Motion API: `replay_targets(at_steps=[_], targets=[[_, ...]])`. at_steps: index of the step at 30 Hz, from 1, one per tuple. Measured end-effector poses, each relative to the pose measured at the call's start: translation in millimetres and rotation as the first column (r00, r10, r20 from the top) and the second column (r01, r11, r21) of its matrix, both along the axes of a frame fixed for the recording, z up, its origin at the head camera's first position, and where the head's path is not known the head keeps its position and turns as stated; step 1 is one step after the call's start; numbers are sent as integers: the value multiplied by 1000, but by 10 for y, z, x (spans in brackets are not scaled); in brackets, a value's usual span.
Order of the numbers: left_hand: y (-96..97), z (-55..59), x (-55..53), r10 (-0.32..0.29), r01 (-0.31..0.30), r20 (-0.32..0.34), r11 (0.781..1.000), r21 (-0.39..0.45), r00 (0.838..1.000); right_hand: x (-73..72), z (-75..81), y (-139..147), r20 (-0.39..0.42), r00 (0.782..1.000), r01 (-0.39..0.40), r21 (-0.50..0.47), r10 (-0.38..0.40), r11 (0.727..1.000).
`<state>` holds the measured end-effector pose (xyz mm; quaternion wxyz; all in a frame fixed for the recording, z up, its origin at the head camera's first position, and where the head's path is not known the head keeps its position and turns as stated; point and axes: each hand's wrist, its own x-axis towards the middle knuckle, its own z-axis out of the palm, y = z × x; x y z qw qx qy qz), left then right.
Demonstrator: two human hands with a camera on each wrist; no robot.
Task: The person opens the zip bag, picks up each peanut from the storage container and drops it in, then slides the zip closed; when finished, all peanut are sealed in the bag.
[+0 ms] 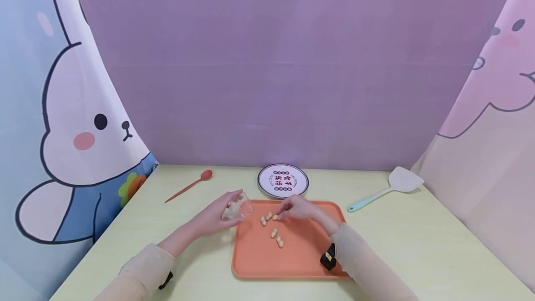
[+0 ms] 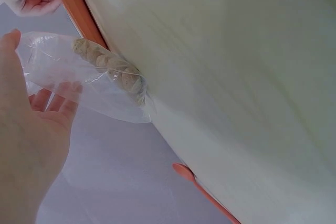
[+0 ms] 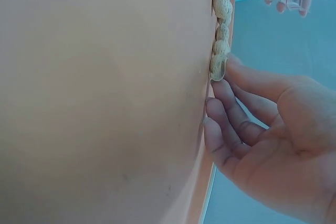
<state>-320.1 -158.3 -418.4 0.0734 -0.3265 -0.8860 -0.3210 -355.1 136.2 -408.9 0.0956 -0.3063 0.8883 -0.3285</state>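
Note:
My left hand holds a clear plastic bag at the tray's left edge, its thumb and fingers on either side. In the left wrist view, several peanuts in their shells lie inside that bag. Over the orange tray, my right hand pinches a peanut by one end, between thumb and forefinger. Other loose peanuts lie on the tray, some close to the fingertips. The right wrist view shows the pinched peanut at the thumb tip, low at the tray's surface.
A white plate with printed characters stands behind the tray. Toward the back left lies a red spoon. A spatula with a pale green handle lies on the right. Purple cloth hangs behind the table.

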Motion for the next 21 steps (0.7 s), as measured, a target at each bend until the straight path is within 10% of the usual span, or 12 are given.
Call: replay_targets(at_steps=[21], targets=[[-9, -16, -14, -8, 8, -2, 1000, -2, 1000, 0, -9, 9, 65, 998, 22, 34, -24, 999]])
